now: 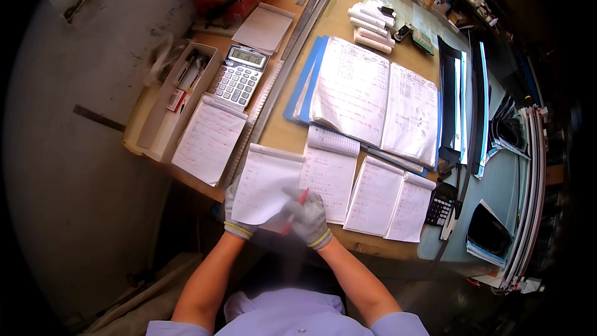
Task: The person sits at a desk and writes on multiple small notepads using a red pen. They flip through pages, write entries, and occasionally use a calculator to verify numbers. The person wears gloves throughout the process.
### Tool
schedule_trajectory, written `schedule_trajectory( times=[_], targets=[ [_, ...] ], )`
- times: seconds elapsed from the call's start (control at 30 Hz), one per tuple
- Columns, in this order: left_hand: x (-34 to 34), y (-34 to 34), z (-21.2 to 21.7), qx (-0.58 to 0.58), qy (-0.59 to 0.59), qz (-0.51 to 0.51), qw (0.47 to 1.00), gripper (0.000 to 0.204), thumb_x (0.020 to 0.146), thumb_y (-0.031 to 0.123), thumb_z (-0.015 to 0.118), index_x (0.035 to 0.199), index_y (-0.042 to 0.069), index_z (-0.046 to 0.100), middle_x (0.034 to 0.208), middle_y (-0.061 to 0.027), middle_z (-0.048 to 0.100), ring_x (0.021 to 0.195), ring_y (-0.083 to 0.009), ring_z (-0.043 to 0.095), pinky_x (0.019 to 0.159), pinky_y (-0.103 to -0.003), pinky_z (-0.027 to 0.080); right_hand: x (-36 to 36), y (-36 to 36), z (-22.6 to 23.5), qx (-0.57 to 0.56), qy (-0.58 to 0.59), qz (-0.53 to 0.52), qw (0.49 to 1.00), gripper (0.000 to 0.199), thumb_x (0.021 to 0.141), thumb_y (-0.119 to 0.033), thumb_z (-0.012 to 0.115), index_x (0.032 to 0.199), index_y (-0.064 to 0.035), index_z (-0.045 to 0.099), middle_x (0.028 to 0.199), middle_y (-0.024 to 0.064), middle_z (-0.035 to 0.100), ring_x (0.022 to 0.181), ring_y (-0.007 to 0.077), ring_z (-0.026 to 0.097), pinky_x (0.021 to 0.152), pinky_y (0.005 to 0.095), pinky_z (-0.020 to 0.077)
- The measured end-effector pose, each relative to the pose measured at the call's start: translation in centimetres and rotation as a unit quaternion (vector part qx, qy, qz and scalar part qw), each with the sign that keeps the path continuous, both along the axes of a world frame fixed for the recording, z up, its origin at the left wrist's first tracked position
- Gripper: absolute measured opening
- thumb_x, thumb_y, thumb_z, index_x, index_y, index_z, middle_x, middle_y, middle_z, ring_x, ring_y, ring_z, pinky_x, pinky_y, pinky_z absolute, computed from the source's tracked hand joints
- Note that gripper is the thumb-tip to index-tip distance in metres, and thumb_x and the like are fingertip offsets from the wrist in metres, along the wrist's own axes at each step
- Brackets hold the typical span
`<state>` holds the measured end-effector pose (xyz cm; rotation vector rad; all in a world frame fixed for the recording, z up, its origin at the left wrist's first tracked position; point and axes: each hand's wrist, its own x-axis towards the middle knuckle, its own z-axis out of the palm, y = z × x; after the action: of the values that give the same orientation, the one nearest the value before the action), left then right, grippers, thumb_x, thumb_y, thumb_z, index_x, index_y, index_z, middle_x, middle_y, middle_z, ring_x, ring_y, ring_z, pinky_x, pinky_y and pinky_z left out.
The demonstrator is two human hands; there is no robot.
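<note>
Both my hands wear grey knit gloves with yellow-edged cuffs. My left hand [240, 226] holds the lower left edge of a white notepad [266, 177], whose sheet curls up at the bottom; most of the fingers are hidden behind it. In my right hand [309, 219] is a red pen [303, 196], gripped between closed, slightly blurred fingers beside the pad's lower right edge. Just right of it lies a second notepad [333, 177] with its pages folded over the top. Two more handwritten pads [376, 196] [411, 206] lie further right along the table's near edge.
A thick open ledger [357, 84] on blue folders fills the table's middle. At left are a grey calculator [239, 74], a written pad [211, 137] and a cardboard tray [163, 115] of pens. A black calculator [441, 202] and a utility knife [452, 218] lie right. Metal rulers [283, 81] run lengthwise.
</note>
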<state>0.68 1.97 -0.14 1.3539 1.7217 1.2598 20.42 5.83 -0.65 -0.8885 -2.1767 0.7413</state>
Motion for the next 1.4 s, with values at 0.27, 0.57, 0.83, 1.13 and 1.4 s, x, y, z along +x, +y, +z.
schedule_trajectory(
  times=[0.27, 0.57, 0.83, 1.13, 1.4],
  targets=[
    [0.2, 0.5, 0.2, -0.028, -0.056, 0.025, 0.998, 0.04, 0.077, 0.017, 0.087, 0.111, 0.001, 0.072, 0.105, -0.0126, 0.076, 0.093, -0.0239, 0.075, 0.081, -0.036, 0.06, -0.2, 0.8, 1.5, 0.051, 0.017, -0.004, 0.999, 0.022, 0.071, -0.009, 0.073, 0.092, -0.0067, 0.069, 0.11, 0.0099, 0.073, 0.109, 0.0355, 0.066, 0.09, 0.0479, 0.0502],
    [0.6, 0.1, -1.3, -0.015, -0.192, 0.064, 0.979, 0.04, 0.08, 0.017, 0.084, 0.114, 0.001, 0.07, 0.102, -0.0138, 0.075, 0.091, -0.0256, 0.074, 0.079, -0.036, 0.059, -0.5, 0.3, 0.6, 0.049, 0.052, -0.026, 0.997, 0.027, 0.066, -0.005, 0.071, 0.093, -0.0061, 0.068, 0.099, 0.0104, 0.07, 0.099, 0.0336, 0.066, 0.086, 0.0457, 0.0505],
    [-1.1, 0.0, -0.4, 0.046, 0.242, -0.054, 0.968, 0.045, 0.085, 0.017, 0.075, 0.127, 0.003, 0.066, 0.118, -0.018, 0.07, 0.11, -0.0362, 0.068, 0.092, -0.048, 0.056, -0.9, 1.2, 1.5, 0.013, 0.109, -0.1, 0.989, 0.027, 0.069, 0.005, 0.071, 0.093, -0.0056, 0.067, 0.094, 0.0105, 0.07, 0.093, 0.0324, 0.065, 0.083, 0.0417, 0.0508],
    [-0.9, -1.3, -1.2, -0.007, 0.42, -0.051, 0.906, 0.051, 0.087, 0.024, 0.073, 0.135, 0.008, 0.064, 0.147, -0.0105, 0.06, 0.127, -0.0402, 0.056, 0.107, -0.051, 0.043, -2.0, 7.4, 2.6, 0.003, 0.153, -0.258, 0.954, 0.026, 0.073, 0.005, 0.073, 0.095, -0.0078, 0.067, 0.089, 0.0122, 0.067, 0.088, 0.0351, 0.064, 0.08, 0.0436, 0.0513],
    [-0.5, -1.3, -0.8, 0.022, 0.446, -0.031, 0.894, 0.045, 0.086, 0.023, 0.073, 0.127, 0.005, 0.068, 0.139, -0.0133, 0.065, 0.119, -0.0377, 0.06, 0.102, -0.049, 0.047, -2.3, 7.3, 2.4, -0.015, 0.165, -0.27, 0.949, 0.025, 0.074, 0.002, 0.078, 0.095, -0.0085, 0.067, 0.088, 0.0115, 0.067, 0.089, 0.0343, 0.065, 0.081, 0.0428, 0.0521]
  ],
)
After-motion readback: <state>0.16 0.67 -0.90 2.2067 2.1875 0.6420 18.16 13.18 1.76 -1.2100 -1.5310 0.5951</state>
